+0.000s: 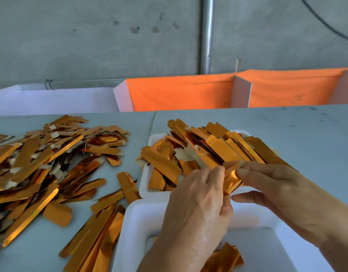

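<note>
Judging by the hands, the step in hand is working one gold strip [231, 180] into shape, picked from the heap in the far tray [149, 143]. The left hand [196, 209] curls its fingers round one end and the right hand [283, 195] pinches the other between thumb and forefinger, so each grip is clamped on it. The strip sits between the two grips, above the gap where the far tray meets the near tray [138, 216]. The next move probably calls for a firm, even crease and then a drop into the near tray, away from the loose pile [41, 160] on the table [287, 130].
</note>
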The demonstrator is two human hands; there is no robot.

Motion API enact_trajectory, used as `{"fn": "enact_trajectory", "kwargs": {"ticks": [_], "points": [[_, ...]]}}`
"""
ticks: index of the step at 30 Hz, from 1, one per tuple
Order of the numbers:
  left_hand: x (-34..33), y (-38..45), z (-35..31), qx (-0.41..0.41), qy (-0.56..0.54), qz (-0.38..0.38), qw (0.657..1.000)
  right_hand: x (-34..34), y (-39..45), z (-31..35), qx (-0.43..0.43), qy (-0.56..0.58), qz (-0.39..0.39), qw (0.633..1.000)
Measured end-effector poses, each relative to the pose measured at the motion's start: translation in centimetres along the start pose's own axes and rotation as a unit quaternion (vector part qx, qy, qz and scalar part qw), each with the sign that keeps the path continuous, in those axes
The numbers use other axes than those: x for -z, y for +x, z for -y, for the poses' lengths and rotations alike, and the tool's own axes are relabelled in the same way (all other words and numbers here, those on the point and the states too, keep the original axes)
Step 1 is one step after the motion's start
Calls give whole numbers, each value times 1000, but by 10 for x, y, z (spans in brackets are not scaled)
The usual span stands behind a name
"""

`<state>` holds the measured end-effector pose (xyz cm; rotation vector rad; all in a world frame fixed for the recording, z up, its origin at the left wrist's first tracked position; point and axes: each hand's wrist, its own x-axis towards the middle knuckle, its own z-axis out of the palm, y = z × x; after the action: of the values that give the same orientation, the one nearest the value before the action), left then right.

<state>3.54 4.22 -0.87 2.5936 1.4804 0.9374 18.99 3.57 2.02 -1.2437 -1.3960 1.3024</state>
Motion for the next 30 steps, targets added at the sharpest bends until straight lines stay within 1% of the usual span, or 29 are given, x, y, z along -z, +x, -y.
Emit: {"fn": "enact_trajectory", "kwargs": {"ticks": [5, 11, 15, 18, 24, 28, 30], "points": [[-1, 1, 1, -7, 18, 14, 1000, -2, 3, -4, -28, 19, -30, 999], [1, 0, 0, 13, -30, 14, 999, -1, 2, -7, -14, 54, -35, 998], [6, 1, 0, 36, -96, -4, 995, 0, 2, -5, 27, 49, -23, 998], [9, 2, -2, 47, -128, -14, 991, 3, 4, -7, 68, 26, -49, 996], [14, 2, -6, 58, -163, 5, 985, 3, 7, -9, 136, 33, -68, 988], [12, 2, -6, 69, -176, 28, 982, 5, 9, -11, 172, -11, -81, 982], [11, 1, -5, 80, -191, 33, 978, 5, 9, -10, 195, 4, -69, 978]]}}
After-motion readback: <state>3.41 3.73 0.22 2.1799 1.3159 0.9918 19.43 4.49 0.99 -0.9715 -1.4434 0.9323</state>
